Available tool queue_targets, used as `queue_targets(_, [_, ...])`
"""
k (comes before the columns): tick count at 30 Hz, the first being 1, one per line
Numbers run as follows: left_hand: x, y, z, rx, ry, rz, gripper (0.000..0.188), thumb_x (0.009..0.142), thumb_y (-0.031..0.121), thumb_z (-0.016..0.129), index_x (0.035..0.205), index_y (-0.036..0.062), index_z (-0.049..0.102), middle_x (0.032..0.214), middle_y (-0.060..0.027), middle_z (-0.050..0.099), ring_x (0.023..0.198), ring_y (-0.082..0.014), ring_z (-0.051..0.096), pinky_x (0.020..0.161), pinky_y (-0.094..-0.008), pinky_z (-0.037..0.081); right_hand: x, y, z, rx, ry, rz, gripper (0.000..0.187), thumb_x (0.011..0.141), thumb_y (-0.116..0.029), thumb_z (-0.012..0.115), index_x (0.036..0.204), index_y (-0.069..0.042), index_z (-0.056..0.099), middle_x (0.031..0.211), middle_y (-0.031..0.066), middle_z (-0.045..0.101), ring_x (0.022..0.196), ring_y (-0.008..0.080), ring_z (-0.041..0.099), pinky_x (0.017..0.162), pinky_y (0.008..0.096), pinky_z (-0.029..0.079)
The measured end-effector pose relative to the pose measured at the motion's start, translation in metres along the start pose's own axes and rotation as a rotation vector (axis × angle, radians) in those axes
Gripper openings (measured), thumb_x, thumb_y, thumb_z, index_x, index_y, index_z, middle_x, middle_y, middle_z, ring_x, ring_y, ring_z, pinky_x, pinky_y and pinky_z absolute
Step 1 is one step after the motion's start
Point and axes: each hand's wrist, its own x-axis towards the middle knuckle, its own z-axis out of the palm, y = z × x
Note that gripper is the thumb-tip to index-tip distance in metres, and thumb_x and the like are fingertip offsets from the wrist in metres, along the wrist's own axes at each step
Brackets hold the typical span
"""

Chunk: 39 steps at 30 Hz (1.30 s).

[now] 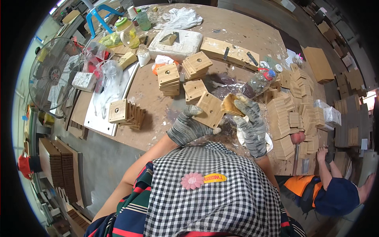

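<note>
My left hand (187,127), in a grey striped work glove, grips a square wooden plate (210,110) with small corner holes by its left and lower edges. In my right hand (252,125), gloved alike, is a folded yellow-brown pad (232,106); whether it is cloth or sandpaper I cannot tell. The pad is at the plate's right edge. A white cloth (241,136) shows beside my right hand. Just beyond the held plate lie stacks of similar plates, the nearest stack (195,89) partly covered by it. Another stack (168,78) stands farther left.
A leaning row of plates (118,111) sits at the table's left. Many wooden pieces (279,118) pile up on the right, by a mallet (298,137) and a clear bottle (258,82). A fan (55,77) stands left; a co-worker (335,193) is at lower right.
</note>
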Motion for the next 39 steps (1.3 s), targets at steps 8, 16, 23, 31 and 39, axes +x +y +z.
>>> queue_targets(8, [0.009, -0.005, -0.017, -0.154, -0.030, -0.093, 0.058, 0.090, 0.044, 0.053, 0.135, 0.0110, 0.037, 0.127, -0.0121, 0.049, 0.114, -0.0224, 0.052, 0.095, -0.0372, 0.048, 0.020, -0.003, 0.019, -0.183, -0.248, -0.152, 0.034, 0.084, -0.006, 0.063, 0.118, -0.002, 0.061, 0.130, 0.0115, 0.048, 0.120, 0.0231, 0.046, 0.102, 0.0319, 0.039])
queue_targets(16, [0.016, -0.012, -0.048, 0.249, -0.054, 0.099, 0.047, 0.095, 0.034, 0.049, 0.134, 0.0091, 0.038, 0.125, -0.0085, 0.052, 0.114, -0.0193, 0.052, 0.098, -0.0318, 0.046, 0.009, -0.005, 0.033, -0.070, -0.362, -0.061, 0.034, 0.083, -0.004, 0.062, 0.117, -0.001, 0.060, 0.127, 0.0115, 0.048, 0.119, 0.0222, 0.046, 0.102, 0.0329, 0.040])
queue_targets(23, [0.017, -0.003, -0.044, 0.878, -0.118, 0.230, 0.048, 0.093, 0.030, 0.054, 0.132, 0.0054, 0.040, 0.126, -0.0133, 0.050, 0.114, -0.0223, 0.053, 0.099, -0.0350, 0.045, 0.003, 0.002, 0.034, -0.479, -0.455, -0.329, 0.034, 0.082, -0.013, 0.063, 0.117, -0.013, 0.062, 0.127, 0.0087, 0.050, 0.121, 0.0266, 0.042, 0.101, 0.0376, 0.040])
queue_targets(31, [0.007, 0.002, -0.024, -0.053, 0.055, -0.075, 0.058, 0.088, 0.048, 0.056, 0.128, 0.0072, 0.047, 0.119, -0.0137, 0.056, 0.109, -0.0264, 0.056, 0.096, -0.0407, 0.047, 0.002, 0.002, 0.033, -0.695, -0.501, -0.545, 0.050, 0.073, -0.033, 0.071, 0.119, -0.017, 0.060, 0.127, 0.0086, 0.051, 0.116, 0.0308, 0.048, 0.100, 0.0419, 0.040])
queue_targets(39, [0.005, 0.008, -0.020, -0.101, 0.088, -0.012, 0.054, 0.089, 0.042, 0.056, 0.129, 0.0073, 0.046, 0.122, -0.0155, 0.055, 0.113, -0.0288, 0.054, 0.096, -0.0463, 0.045, -0.008, 0.018, 0.021, -0.699, -0.488, -0.534, 0.041, 0.078, -0.031, 0.071, 0.116, -0.021, 0.062, 0.126, 0.0079, 0.051, 0.119, 0.0284, 0.047, 0.101, 0.0410, 0.040])
